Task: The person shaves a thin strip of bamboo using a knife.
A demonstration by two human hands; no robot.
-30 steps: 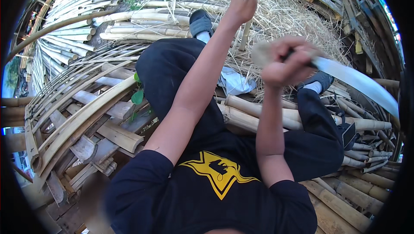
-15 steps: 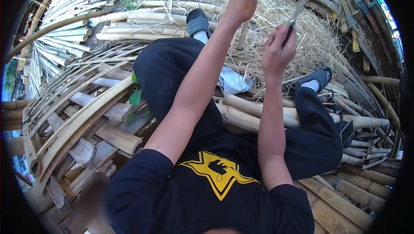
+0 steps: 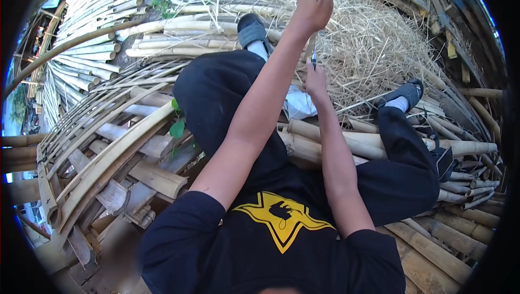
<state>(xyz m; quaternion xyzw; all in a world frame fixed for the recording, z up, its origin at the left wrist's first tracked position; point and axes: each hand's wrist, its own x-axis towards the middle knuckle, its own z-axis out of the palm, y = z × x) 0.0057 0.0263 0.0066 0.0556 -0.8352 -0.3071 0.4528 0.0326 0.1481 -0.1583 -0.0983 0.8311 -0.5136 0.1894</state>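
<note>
My left hand (image 3: 314, 4) is near the top edge, fingers curled round a pale bamboo strip (image 3: 309, 49) whose lower end shows below the wrist. Just beneath it, my right hand (image 3: 316, 81) grips a knife (image 3: 313, 62) by its dark handle. The knife's blade points up beside the strip and mostly passes behind my left hand and wrist. Whether blade and strip touch, I cannot tell. Both hands are over a heap of pale shavings (image 3: 374, 50).
I sit on bamboo poles (image 3: 357, 145), legs apart, sandalled feet beside the shavings. A white cloth (image 3: 299, 103) lies between my legs. Split bamboo pieces (image 3: 157, 179) are stacked on the left, with long poles (image 3: 189, 44) beyond. Wooden slats (image 3: 460, 28) rise at the right.
My right hand has come down and left, bringing the knife from a raised position to beside the bamboo strip. My left hand has shifted slightly right, still on the strip.
</note>
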